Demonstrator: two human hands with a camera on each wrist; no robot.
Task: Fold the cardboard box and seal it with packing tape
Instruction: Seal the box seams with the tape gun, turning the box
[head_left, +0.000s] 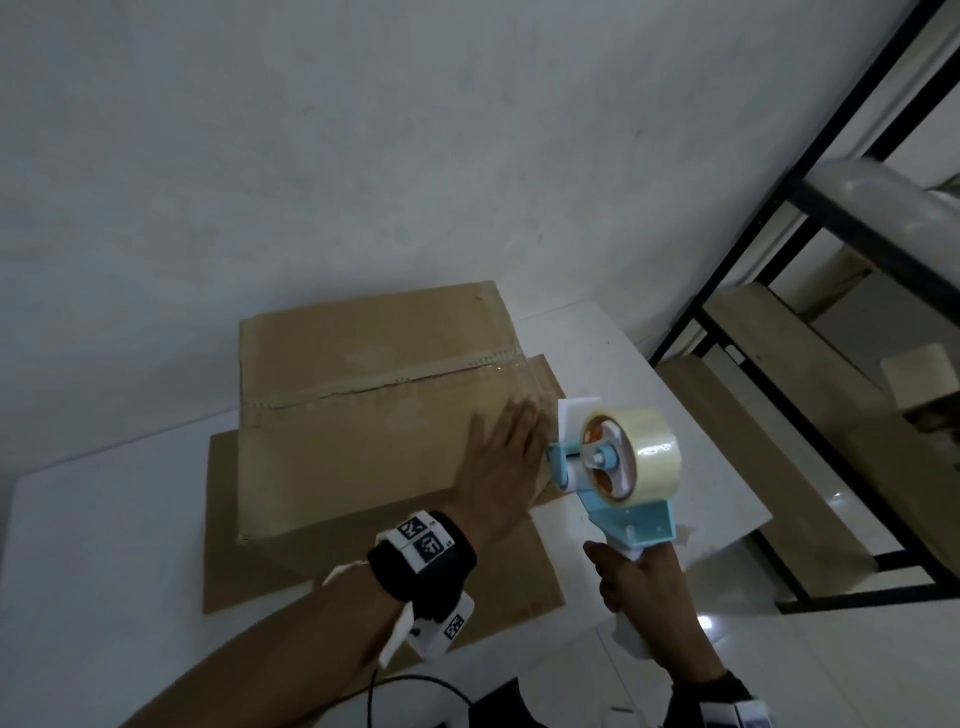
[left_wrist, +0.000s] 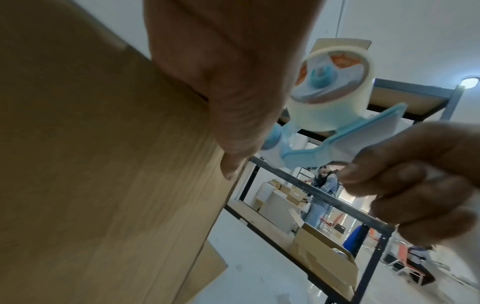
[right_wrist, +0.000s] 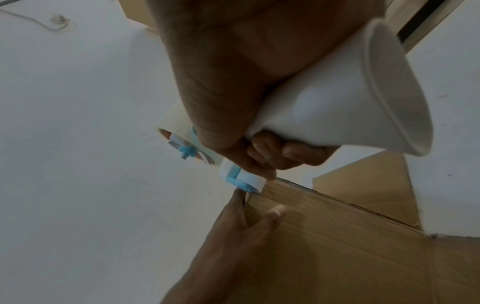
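The left hand (head_left: 501, 462) lies flat with its fingers (right_wrist: 275, 211) straight and together, pressing on the right end of the cardboard box (head_left: 363, 410), just beside the corner where the tape comes over the edge; it grasps nothing. The right hand (head_left: 641, 587) is curled tight round the white handle of the tape dispenser (head_left: 613, 467), whose roller end sits against the box's right edge, touching or almost touching the left fingertips. The roll of clear packing tape (head_left: 652, 452) is still thick on its spool. The box stands closed in the middle of the table, its flaps met along a seam already covered by a strip of clear tape running left to right. It looks light and probably empty, stiff on its panels but apt to give along the seam, so a flat palm near an edge or corner is the surest place to steady it. The tape itself is thin and clingy and would likely wrinkle if pulled slack. Under the box lies a flat cardboard sheet (head_left: 249, 561) on a white table (head_left: 78, 571), which stands against a plain pale wall (head_left: 311, 156). To the right is a black metal shelving rack (head_left: 779, 291) with wooden shelves, and beyond it, in the left wrist view, more boxes and a person standing far off.
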